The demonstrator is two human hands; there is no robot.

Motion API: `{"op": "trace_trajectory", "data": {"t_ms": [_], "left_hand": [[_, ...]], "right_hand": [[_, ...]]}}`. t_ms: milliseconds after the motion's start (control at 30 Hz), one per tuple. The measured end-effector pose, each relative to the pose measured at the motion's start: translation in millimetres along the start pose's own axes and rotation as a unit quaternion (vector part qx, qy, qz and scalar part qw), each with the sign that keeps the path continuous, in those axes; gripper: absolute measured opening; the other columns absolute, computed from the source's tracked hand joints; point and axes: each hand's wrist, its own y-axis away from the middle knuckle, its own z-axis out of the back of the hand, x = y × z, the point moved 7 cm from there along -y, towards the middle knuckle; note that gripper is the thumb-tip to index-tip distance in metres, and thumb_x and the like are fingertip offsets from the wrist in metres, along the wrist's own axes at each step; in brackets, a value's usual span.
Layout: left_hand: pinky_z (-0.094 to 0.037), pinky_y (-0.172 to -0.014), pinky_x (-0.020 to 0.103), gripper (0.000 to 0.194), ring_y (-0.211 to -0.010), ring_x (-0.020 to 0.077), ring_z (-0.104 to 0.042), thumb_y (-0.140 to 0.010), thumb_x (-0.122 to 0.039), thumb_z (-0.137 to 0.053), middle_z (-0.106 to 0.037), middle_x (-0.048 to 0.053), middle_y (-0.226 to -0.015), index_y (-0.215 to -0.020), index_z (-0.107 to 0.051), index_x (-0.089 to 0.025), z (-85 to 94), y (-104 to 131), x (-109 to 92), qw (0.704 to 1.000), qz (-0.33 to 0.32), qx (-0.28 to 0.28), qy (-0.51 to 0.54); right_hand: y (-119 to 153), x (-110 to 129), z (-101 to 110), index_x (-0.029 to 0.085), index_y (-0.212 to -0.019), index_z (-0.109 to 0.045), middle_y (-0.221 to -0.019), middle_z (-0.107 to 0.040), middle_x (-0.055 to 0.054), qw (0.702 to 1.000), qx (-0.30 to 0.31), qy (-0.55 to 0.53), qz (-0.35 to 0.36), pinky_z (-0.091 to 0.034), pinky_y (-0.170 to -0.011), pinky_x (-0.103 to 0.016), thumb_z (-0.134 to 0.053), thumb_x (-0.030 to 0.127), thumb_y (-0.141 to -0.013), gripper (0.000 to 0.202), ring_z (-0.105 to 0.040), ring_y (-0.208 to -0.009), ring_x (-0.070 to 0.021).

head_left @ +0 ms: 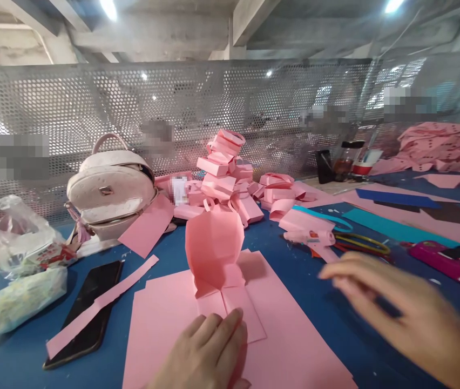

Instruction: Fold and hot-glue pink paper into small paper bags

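Observation:
A partly folded pink paper box (214,243) stands open on a stack of pink paper sheets (295,329) in front of me. My left hand (209,346) is closed over its near folded flaps, fingers together and bent against the paper. To the right, my right hand (392,308) hovers over the blue table, slightly blurred, its thumb and index finger apart and nothing visible between them. Its fingertips are close to the handle of a pink glue gun (311,240), which lies on its side.
Finished pink paper boxes (220,183) pile up before a perforated metal screen (197,97). Left are a white backpack (110,186), a phone (88,313) under a paper strip (104,302), and plastic bags (15,232). A magenta tool (448,265) and blue strips (400,229) lie right.

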Motion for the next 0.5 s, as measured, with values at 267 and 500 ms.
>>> {"op": "trace_trajectory", "data": {"t_ms": [267,500], "left_hand": [[-0.056,-0.07,0.032,0.055,-0.083,0.022,-0.063,-0.104,-0.052,-0.04,-0.074,0.016,-0.119,-0.126,-0.063,-0.007,0.2,3,2,1.0,-0.008,-0.019,-0.008],[-0.059,-0.072,0.03,0.032,-0.084,0.02,-0.068,-0.105,-0.023,-0.043,-0.073,0.012,-0.125,-0.122,-0.068,-0.011,-11.4,11,8,0.998,-0.026,-0.029,-0.049]], "right_hand": [[-21,100,-99,0.012,-0.128,-0.064,-0.085,-0.079,-0.005,0.951,0.18,0.032,0.249,-0.049,-0.056,-0.031,-0.05,0.023,-0.098,0.035,-0.075,-0.069,-0.0204],[-25,100,-125,0.011,-0.114,-0.07,-0.071,-0.075,-0.004,0.954,0.111,0.045,0.275,-0.041,-0.053,-0.032,-0.039,0.021,-0.103,0.035,-0.068,-0.059,-0.0173]]}}
